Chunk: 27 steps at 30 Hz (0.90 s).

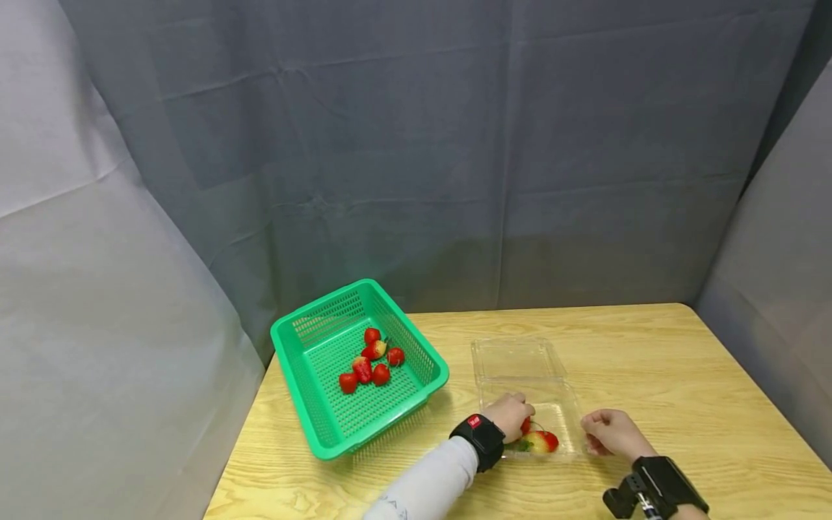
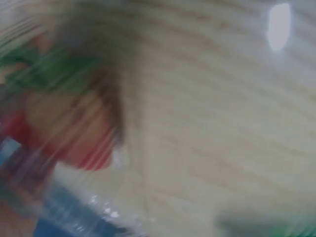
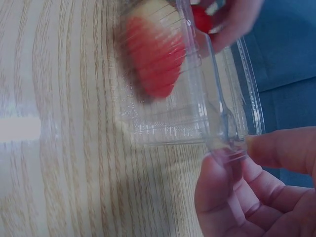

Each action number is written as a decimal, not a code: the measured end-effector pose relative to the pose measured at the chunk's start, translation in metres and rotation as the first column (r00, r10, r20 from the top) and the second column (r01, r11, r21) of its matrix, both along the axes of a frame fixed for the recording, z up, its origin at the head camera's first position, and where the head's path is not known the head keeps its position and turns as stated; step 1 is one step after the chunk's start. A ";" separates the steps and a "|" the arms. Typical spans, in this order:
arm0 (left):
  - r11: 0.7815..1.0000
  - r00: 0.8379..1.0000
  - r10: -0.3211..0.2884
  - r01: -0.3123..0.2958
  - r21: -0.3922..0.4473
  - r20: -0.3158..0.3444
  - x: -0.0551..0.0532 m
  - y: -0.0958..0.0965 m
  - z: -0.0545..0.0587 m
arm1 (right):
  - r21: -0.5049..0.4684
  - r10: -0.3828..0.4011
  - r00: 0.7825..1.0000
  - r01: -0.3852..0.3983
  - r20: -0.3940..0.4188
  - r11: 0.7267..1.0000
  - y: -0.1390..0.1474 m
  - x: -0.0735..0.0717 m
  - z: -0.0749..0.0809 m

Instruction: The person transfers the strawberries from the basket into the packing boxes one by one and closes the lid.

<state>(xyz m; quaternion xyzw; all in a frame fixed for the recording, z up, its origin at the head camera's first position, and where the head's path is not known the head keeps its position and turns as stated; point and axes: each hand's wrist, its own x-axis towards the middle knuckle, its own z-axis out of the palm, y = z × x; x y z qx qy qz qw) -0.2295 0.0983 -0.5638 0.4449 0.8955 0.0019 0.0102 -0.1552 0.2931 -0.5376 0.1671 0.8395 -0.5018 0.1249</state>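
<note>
While the left hand (image 1: 509, 417) reaches into the clear container (image 1: 556, 417) with its fingers curled round a small red fruit (image 3: 201, 19), the right hand (image 1: 614, 433) pinches the container's rim on the right side. A red-and-yellow strawberry (image 1: 541, 442) lies in the base by its near edge, just beside the left hand.

To set fruit here well, I'd let it go low, beside the strawberry rather than on top; the thin plastic will probably slide or flex, so a light, steady pinch should serve better than a squeeze.

The lid (image 1: 518, 357) is folded back toward the far edge of the table (image 1: 650, 361), leaving the base open from above. Toward the table's left edge stands the green basket (image 1: 356, 415), holding six red fruits (image 1: 362, 369); a hand crossing there must clear its raised rim. Rightward, wood runs to the right edge, giving the right arm room.
</note>
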 end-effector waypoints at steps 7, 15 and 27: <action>0.998 0.997 0.056 -0.057 0.010 0.058 0.000 -0.002 -0.006 | 0.004 0.014 1.000 -0.014 -0.005 1.000 -0.001 0.001 0.003; 0.967 0.991 -0.055 0.022 0.254 0.125 -0.021 -0.031 0.085 | -0.005 0.009 1.000 -0.009 -0.001 1.000 -0.001 0.000 0.002; 0.747 0.814 0.504 -0.578 0.329 0.288 -0.103 -0.150 0.109 | -0.002 0.018 1.000 -0.018 -0.007 1.000 0.000 -0.001 0.000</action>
